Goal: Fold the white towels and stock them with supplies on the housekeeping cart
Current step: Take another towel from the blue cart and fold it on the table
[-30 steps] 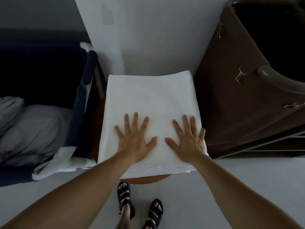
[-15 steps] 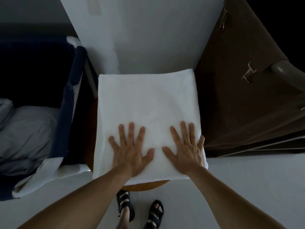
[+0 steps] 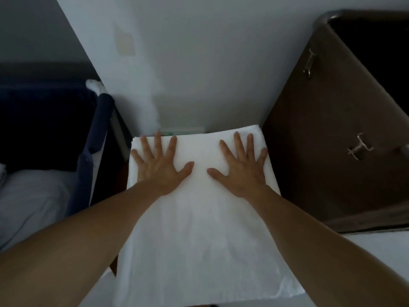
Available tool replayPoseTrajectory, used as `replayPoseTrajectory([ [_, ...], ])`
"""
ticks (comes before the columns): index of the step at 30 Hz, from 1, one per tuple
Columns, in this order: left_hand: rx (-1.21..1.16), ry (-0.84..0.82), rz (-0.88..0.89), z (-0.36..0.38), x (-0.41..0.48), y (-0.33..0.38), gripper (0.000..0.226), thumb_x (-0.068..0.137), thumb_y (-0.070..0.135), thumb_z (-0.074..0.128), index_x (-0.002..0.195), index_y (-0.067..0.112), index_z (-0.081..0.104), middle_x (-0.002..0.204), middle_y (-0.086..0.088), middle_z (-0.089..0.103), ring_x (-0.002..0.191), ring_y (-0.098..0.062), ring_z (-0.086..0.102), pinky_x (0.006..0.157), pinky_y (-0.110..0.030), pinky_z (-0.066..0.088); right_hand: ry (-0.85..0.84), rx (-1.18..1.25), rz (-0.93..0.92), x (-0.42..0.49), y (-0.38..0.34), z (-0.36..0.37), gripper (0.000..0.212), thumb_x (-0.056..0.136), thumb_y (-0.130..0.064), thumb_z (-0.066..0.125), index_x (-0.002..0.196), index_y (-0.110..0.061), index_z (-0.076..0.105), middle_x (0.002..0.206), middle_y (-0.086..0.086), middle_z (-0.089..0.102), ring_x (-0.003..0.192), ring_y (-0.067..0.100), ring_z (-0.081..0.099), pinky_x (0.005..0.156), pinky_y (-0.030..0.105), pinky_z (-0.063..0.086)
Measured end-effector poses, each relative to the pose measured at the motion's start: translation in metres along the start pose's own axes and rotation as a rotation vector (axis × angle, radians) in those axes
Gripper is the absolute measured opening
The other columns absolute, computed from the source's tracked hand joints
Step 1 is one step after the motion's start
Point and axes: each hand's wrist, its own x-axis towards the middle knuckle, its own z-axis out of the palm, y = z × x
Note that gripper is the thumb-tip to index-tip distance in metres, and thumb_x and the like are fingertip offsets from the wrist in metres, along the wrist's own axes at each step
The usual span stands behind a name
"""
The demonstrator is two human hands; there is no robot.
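Both hands lie flat on the white towel (image 3: pixel 199 229): the left hand (image 3: pixel 160 165) and the right hand (image 3: pixel 243 167) sit side by side near its far edge by the wall (image 3: pixel 199 63), fingers straight and fanned apart, gripping nothing. I judge this is to press the layers down and smooth creases so the fold keeps its shape. The towel rests as a folded rectangle on a low support it almost wholly hides, between a blue-sided linen bin (image 3: pixel 95 138) on the left and the brown cart bag (image 3: pixel 332 140) on the right, probably kept close for stocking afterwards.
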Motion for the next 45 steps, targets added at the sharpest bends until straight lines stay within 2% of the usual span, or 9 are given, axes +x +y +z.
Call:
replayPoseTrajectory([
  [7, -0.062, -0.004, -0.008, 0.038, 0.001, -0.005, 0.099, 0.068, 0.095, 0.002, 0.149, 0.043, -0.021, 0.163, -0.001, -0.024, 0.146, -0.039, -0.027, 0.114, -0.066, -0.009, -0.029, 0.064, 0.064, 0.005, -0.001, 0.043, 0.092, 0.074, -0.094, 0.009, 0.148, -0.049, -0.021, 0.163, -0.005, -0.025, 0.149, 0.033, -0.025, 0.114, 0.066, -0.008],
  [10, -0.087, 0.01, -0.009, 0.051, 0.005, -0.005, 0.097, 0.069, 0.095, 0.001, 0.148, 0.044, -0.024, 0.164, -0.001, -0.023, 0.147, -0.039, -0.026, 0.115, -0.066, -0.01, -0.031, 0.068, 0.075, 0.012, 0.0, 0.055, 0.091, 0.073, -0.094, 0.008, 0.148, -0.05, -0.021, 0.165, -0.004, -0.018, 0.15, 0.033, -0.018, 0.116, 0.066, -0.003],
  [18, -0.045, 0.049, -0.002, 0.062, 0.006, 0.001, 0.097, 0.075, 0.092, 0.006, 0.154, 0.038, -0.012, 0.166, -0.007, -0.014, 0.148, -0.042, -0.018, 0.114, -0.069, -0.005, 0.02, 0.076, 0.09, 0.014, 0.005, 0.069, 0.091, 0.073, -0.094, 0.008, 0.15, -0.049, -0.012, 0.167, -0.004, -0.008, 0.152, 0.032, -0.01, 0.116, 0.064, -0.003],
  [24, -0.035, -0.052, 0.004, 0.035, -0.016, 0.0, 0.098, 0.071, 0.093, 0.006, 0.15, 0.043, -0.022, 0.162, -0.005, -0.029, 0.145, -0.04, -0.03, 0.114, -0.068, -0.008, -0.064, 0.106, -0.028, -0.018, 0.01, 0.04, 0.091, 0.076, -0.092, 0.015, 0.151, -0.05, -0.012, 0.165, -0.007, -0.021, 0.149, 0.026, -0.025, 0.115, 0.061, -0.015],
  [28, -0.056, -0.118, 0.01, 0.03, -0.079, 0.003, 0.098, 0.066, 0.095, 0.002, 0.145, 0.047, -0.03, 0.158, -0.003, -0.038, 0.143, -0.037, -0.036, 0.114, -0.067, -0.01, -0.178, 0.105, -0.129, -0.079, 0.007, 0.023, 0.093, 0.071, -0.096, 0.012, 0.15, -0.053, -0.015, 0.161, -0.011, -0.029, 0.145, 0.024, -0.035, 0.114, 0.059, -0.021],
  [32, -0.093, -0.188, 0.069, 0.026, -0.145, 0.014, 0.101, 0.062, 0.1, 0.007, 0.138, 0.053, -0.038, 0.156, 0.0, -0.042, 0.142, -0.036, -0.039, 0.113, -0.068, -0.012, -0.279, 0.126, -0.201, -0.13, 0.002, 0.013, 0.105, 0.062, -0.102, 0.022, 0.146, -0.056, -0.023, 0.158, -0.014, -0.036, 0.141, 0.021, -0.043, 0.109, 0.059, -0.028],
  [37, -0.065, -0.232, 0.111, 0.03, -0.194, 0.0, 0.102, 0.054, 0.104, -0.001, 0.134, 0.055, -0.04, 0.156, -0.002, -0.041, 0.141, -0.038, -0.038, 0.112, -0.07, -0.01, -0.251, 0.029, -0.227, -0.175, 0.016, 0.022, 0.107, 0.053, -0.107, 0.012, 0.139, -0.06, -0.032, 0.15, -0.016, -0.046, 0.142, 0.023, -0.041, 0.111, 0.066, -0.02],
  [41, -0.039, -0.256, 0.109, 0.041, -0.197, -0.005, 0.104, 0.055, 0.103, -0.001, 0.141, 0.052, -0.034, 0.155, -0.003, -0.042, 0.141, -0.039, -0.038, 0.111, -0.072, -0.006, -0.221, -0.008, -0.203, -0.175, 0.018, 0.042, 0.11, 0.053, -0.108, 0.012, 0.143, -0.058, -0.027, 0.156, -0.014, -0.04, 0.145, 0.026, -0.036, 0.11, 0.065, -0.018],
  [45, -0.027, -0.202, 0.113, 0.06, -0.195, -0.002, 0.103, 0.059, 0.102, -0.002, 0.142, 0.051, -0.033, 0.156, -0.005, -0.04, 0.141, -0.041, -0.037, 0.111, -0.072, -0.005, -0.148, -0.018, -0.199, -0.174, 0.019, 0.061, 0.11, 0.057, -0.107, 0.019, 0.149, -0.056, -0.015, 0.165, -0.01, -0.02, 0.151, 0.029, -0.021, 0.112, 0.066, -0.009],
])
